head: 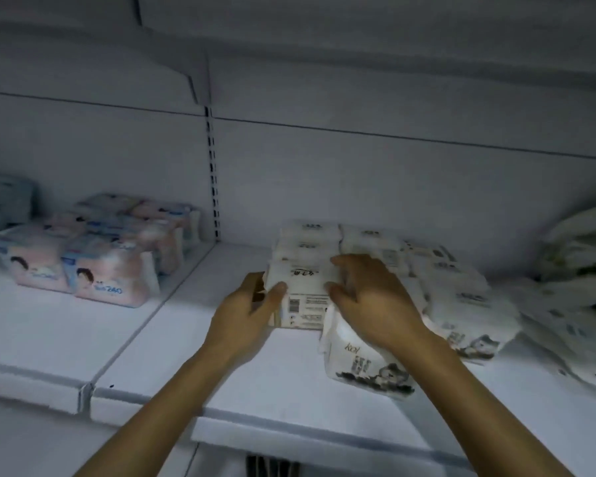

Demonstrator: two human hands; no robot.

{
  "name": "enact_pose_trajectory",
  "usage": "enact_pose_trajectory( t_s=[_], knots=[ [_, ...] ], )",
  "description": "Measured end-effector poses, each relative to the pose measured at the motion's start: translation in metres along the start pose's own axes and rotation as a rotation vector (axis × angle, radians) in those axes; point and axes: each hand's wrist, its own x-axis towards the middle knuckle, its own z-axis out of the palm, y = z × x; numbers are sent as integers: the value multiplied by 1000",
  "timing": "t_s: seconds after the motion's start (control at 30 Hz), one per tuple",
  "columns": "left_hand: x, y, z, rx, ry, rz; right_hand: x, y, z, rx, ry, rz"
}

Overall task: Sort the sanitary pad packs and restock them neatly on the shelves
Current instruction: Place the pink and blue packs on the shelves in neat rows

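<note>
Head view | left hand [245, 315] grips left end of white pad pack [301, 287], thumb on top | right hand [372, 297] clasps its right end | pack sits mid shelf [255, 373], fronting white row [310, 235] | loose white heap [462, 290] right | pink packs [100, 270] left

The pink pack [109, 277] reads "240"; the front white pack [365, 366] reads "koy".

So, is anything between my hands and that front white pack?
Nothing visible: left hand and right hand grip the front white pack by its sides. A loose pack lies beneath the right wrist.
</note>
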Motion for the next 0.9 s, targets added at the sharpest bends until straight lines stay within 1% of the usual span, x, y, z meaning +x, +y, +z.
enact_pose_trajectory(
  t_s=[0.07,0.13,0.23,0.33,0.43,0.47,0.57,0.63,0.67,0.73,0.8,0.83,0.87,0.9],
  knots=[
    [0,2,0,-23,24,28,3,6,4,24,-54,4],
    [1,1,-2,-109,26,39,3,11,5,73,-27,-8],
    [-2,3,-2,-95,53,96,1,14,10,89,18,-60],
    [-3,8,-3,-178,138,160,0,16,13,74,39,-91],
    [4,12,-13,-225,270,203,-1,17,16,28,185,-163],
    [7,16,-18,-246,337,205,-1,16,16,19,229,-174],
    [19,34,-40,-363,491,159,0,12,6,68,359,-185],
    [33,43,-60,-400,567,101,2,9,-5,60,453,-238],
    [42,47,-70,-424,553,62,4,7,-10,23,498,-282],
    [55,57,-81,-451,403,15,10,2,-20,-83,542,-375],
    [57,66,-79,-352,194,2,18,-11,-26,-199,462,-486],
    [57,70,-74,-284,79,37,23,-20,-27,-249,397,-566],
    [57,74,-67,-281,-11,57,27,-30,-26,-277,325,-654],
    [57,79,-59,-347,-59,33,31,-38,-22,-278,267,-735]
  ],
)
